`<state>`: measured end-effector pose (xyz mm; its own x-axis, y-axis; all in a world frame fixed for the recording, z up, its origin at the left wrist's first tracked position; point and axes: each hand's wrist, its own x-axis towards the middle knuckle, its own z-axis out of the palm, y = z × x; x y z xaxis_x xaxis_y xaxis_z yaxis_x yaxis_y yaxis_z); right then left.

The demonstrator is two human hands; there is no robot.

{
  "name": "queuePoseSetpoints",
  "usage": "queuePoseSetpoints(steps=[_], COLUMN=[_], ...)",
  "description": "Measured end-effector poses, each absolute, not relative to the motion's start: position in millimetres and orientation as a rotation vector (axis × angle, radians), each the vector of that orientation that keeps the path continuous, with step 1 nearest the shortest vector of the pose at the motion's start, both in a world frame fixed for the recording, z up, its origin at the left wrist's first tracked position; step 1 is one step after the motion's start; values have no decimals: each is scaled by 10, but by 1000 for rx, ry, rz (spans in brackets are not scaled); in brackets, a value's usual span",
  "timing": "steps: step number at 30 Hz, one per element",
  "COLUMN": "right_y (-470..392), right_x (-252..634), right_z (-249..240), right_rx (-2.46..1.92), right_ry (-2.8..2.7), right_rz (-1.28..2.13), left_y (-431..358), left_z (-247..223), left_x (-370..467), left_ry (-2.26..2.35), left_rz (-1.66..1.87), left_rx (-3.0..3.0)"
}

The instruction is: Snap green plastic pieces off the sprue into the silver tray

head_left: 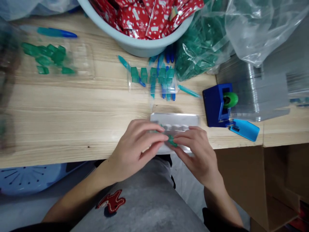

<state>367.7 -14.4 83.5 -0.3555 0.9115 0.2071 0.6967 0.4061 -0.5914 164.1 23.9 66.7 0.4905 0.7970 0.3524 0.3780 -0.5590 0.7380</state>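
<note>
You face a smooth wood surface (72,122), glossy clr plastic tray (175,117), shiny film pkts (134,17) & matt plastic basin (147,48).

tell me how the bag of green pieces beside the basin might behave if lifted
The bag is probably floppy, since its clear plastic looks thin and creased. Packed with many green pieces, it may sag. They look jumbled, so they would likely shift.

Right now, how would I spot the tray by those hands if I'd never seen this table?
On the wooden table, find the pale blue basin of red spotted packets. From there, look nearer, past a group of green blocks, to the table's near edge, where a pale tray with moulded shapes lies. Unlike the other trays, it has the left hand and right hand over it.
</note>
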Motion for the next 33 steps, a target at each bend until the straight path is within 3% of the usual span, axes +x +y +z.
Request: queuePoseSetpoints(steps=[5,14,33], right_y=[-254,-255,-168], right_x=[3639,3684,3689], right_z=[881,1061,1243], right_rx=[-1205,-1133,-1460], right_ry=[-1638,-1651,-2068], right_rz=[929,1203,1205], left_y=[202,141,75], left_z=[766,935,929], left_x=[1693,1659,1621], left_ry=[825,772,690], left_rz=[961,888,841], left_rx=[2187,2137,2568])
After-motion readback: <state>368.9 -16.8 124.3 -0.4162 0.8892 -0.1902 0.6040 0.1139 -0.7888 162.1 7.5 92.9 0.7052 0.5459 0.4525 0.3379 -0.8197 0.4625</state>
